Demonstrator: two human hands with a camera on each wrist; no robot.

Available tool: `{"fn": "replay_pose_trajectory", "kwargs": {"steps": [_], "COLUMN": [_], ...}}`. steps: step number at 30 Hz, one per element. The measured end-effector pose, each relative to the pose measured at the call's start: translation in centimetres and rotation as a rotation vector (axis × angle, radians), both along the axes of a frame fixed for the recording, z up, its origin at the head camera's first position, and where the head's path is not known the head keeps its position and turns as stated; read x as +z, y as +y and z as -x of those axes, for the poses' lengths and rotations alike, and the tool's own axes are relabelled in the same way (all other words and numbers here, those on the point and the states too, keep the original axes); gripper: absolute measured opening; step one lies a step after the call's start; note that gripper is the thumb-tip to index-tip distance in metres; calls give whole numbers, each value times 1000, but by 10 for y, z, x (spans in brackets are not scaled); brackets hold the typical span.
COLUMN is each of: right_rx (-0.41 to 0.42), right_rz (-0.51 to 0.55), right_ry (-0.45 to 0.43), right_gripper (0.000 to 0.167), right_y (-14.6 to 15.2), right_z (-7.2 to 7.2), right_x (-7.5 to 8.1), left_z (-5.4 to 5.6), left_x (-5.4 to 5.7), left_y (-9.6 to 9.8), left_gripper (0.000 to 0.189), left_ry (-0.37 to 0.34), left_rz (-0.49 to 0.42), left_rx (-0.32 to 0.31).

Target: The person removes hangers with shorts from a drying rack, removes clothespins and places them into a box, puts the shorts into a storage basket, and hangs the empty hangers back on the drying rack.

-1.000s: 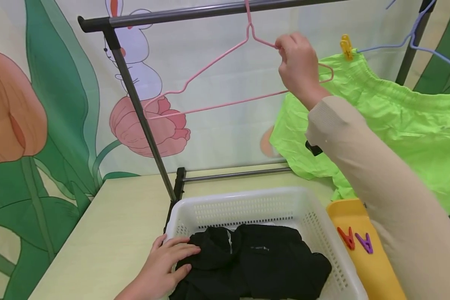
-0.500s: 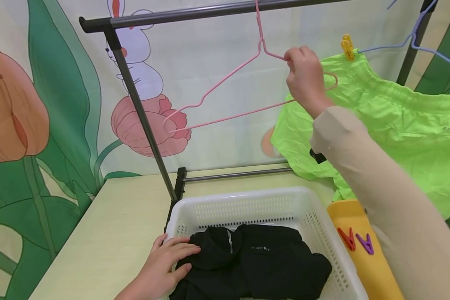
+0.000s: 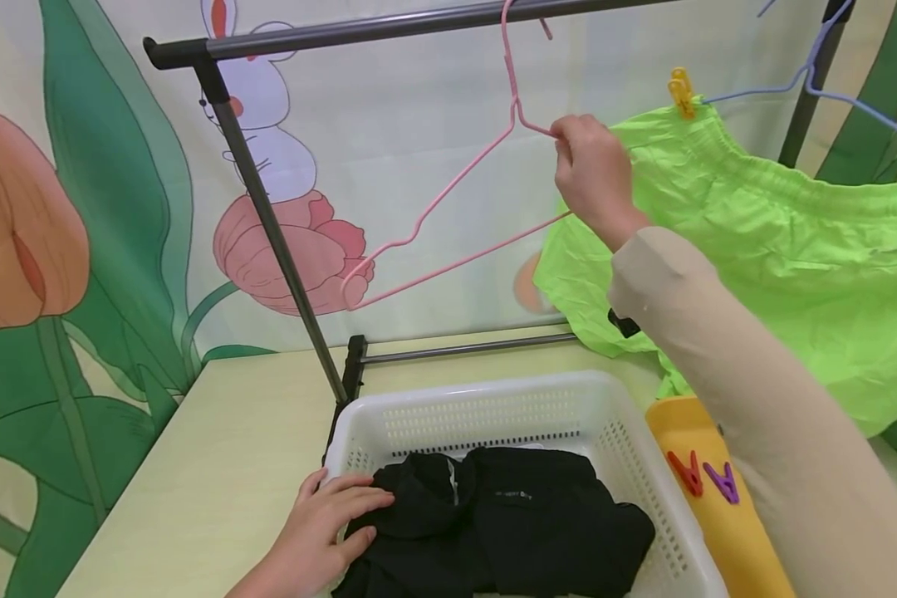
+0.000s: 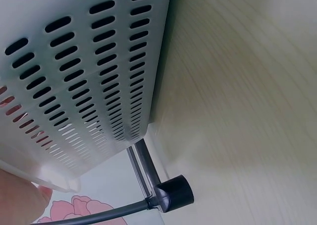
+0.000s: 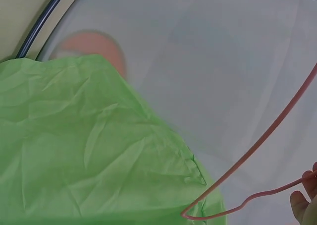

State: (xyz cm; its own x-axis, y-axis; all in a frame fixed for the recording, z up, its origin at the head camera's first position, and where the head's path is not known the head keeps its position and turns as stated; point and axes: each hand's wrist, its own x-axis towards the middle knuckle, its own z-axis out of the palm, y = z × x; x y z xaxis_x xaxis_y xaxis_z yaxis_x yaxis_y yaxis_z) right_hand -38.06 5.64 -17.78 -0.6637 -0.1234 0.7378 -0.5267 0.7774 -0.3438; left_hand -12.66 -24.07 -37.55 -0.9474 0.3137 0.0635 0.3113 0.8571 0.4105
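Note:
In the head view, my right hand [image 3: 596,178] pinches the right shoulder of a pink wire hanger [image 3: 456,178]. The hanger tilts, its left corner low, and its hook crosses the dark rail [image 3: 374,31], with the hook's tip showing just below the bar. My left hand [image 3: 321,523] lies with extended fingers over the left rim of a white basket [image 3: 486,399], fingertips on a folded black garment [image 3: 538,523] inside. Behind the right hand hang bright green shorts [image 3: 777,241], clipped by a yellow clothespin [image 3: 681,93] to a blue hanger [image 3: 815,83].
Right of the basket, a yellow tray [image 3: 747,540] holds a red clothespin [image 3: 686,473] and a purple clothespin [image 3: 723,482]. The rack's slanted leg [image 3: 276,232] stands behind the basket on the pale table [image 3: 194,465]. A printed backdrop with tulips and a rabbit [image 3: 269,158] hangs behind.
My right hand has lowered with the pink hanger, which tilts more, its left corner dropping and shifting right. The hook's tip now shows below the rail. My left hand stays put.

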Motion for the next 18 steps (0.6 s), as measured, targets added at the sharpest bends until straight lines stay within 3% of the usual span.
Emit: {"fn": "replay_pose_trajectory", "kwargs": {"steps": [5, 10, 13, 18], "right_rx": [2, -35, -67, -124], "right_rz": [-88, -84, -57, -12], "right_ry": [-57, -91, -37, 132], "right_gripper": [31, 40, 39, 35], "right_y": [1, 11, 24, 53], "right_z": [-6, -16, -20, -20], "right_x": [-1, -2, -3, -9], "left_z": [0, 0, -1, -3], "left_x": [0, 0, 0, -1], "left_y": [-3, -7, -9, -12], "left_gripper": [30, 29, 29, 29], "left_ry": [-19, -41, -21, -10], "left_rz": [-13, -19, -10, -21], "left_rx": [12, 27, 19, 36]}}
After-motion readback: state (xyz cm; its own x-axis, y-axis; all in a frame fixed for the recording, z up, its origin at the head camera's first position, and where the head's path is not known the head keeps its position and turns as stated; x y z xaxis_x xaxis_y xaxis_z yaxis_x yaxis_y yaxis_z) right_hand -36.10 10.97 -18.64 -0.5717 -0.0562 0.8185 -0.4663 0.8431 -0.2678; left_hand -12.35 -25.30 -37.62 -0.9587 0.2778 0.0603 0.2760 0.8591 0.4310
